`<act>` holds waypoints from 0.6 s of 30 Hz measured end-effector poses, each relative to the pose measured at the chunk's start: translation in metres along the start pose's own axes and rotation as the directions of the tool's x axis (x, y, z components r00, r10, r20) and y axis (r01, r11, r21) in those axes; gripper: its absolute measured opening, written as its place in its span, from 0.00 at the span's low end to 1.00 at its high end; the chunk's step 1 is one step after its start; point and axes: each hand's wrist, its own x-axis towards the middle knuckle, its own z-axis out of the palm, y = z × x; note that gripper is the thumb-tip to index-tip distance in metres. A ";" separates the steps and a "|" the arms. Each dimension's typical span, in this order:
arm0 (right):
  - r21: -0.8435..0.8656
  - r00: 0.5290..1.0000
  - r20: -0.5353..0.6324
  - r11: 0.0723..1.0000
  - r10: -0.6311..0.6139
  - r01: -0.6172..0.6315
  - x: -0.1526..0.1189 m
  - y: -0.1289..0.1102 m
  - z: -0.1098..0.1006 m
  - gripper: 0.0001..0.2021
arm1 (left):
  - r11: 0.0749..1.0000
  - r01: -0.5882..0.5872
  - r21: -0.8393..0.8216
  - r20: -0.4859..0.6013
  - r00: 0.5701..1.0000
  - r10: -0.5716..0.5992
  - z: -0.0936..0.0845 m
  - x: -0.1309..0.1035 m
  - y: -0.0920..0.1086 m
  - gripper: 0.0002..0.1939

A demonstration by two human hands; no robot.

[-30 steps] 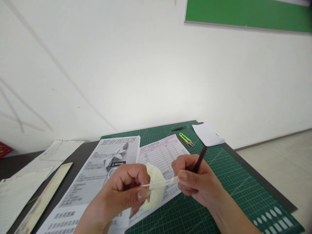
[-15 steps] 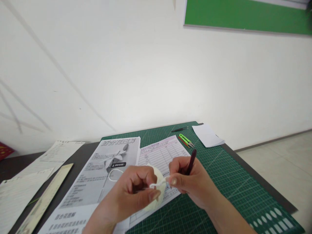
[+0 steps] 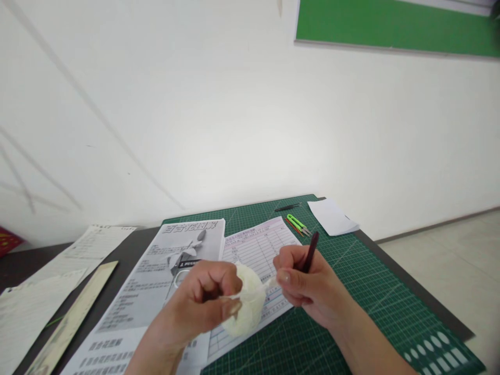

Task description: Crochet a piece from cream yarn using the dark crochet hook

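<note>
My left hand [image 3: 207, 299] is closed, its thumb and forefinger pinching white yarn. A short stretch of the yarn [image 3: 269, 284] runs across to my right hand [image 3: 302, 276], drawn fairly straight. In my right fist is a crochet hook with a dark maroon handle [image 3: 311, 252], its end pointing up and back. The hook's tip is hidden by fingers and yarn. Behind and below the hands a pale cream ball of yarn [image 3: 246, 310] rests on the printed form [image 3: 255, 239]. A white loop of yarn [image 3: 179, 278] shows past my left hand.
Green thread snips [image 3: 299, 224] and a dark slim tool [image 3: 288, 207] lie on the green cutting mat [image 3: 375, 291], near a white paper [image 3: 333, 216]. A printed instruction sheet [image 3: 133, 291], a ruler [image 3: 74, 317] and handwritten pages [image 3: 42, 307] are on the left. The wall stands directly behind.
My hands have drawn apart, the left one moving left and the right one slightly right. The yarn between them is stretched longer, and more of the yarn ball shows.
</note>
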 end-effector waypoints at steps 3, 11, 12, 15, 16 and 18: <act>-0.014 1.000 -0.009 1.000 -0.011 0.011 0.000 0.000 0.001 0.18 | 0.999 0.023 0.030 0.020 1.000 -0.023 0.001 0.001 0.003 0.17; -0.045 1.000 0.010 0.999 -0.008 0.008 -0.001 0.002 0.004 0.18 | 0.983 0.007 0.183 -0.013 1.000 -0.005 0.008 0.004 0.015 0.21; -0.049 1.000 0.011 0.999 -0.007 0.007 -0.002 0.002 0.004 0.18 | 0.980 0.007 0.199 -0.020 1.000 -0.004 0.009 0.003 0.015 0.22; -0.078 1.000 0.002 0.997 -0.007 0.007 -0.002 0.003 0.005 0.17 | 0.972 0.001 0.233 -0.060 0.998 0.014 0.016 0.001 0.012 0.22; -0.086 1.000 -0.004 0.996 -0.013 0.012 -0.002 0.003 0.006 0.17 | 0.968 -0.002 0.251 -0.092 0.995 0.025 0.020 0.001 0.009 0.21; -0.097 0.999 -0.017 0.995 -0.040 0.039 -0.002 0.004 0.008 0.16 | 0.953 -0.014 0.302 -0.189 0.979 0.074 0.026 0.002 0.004 0.16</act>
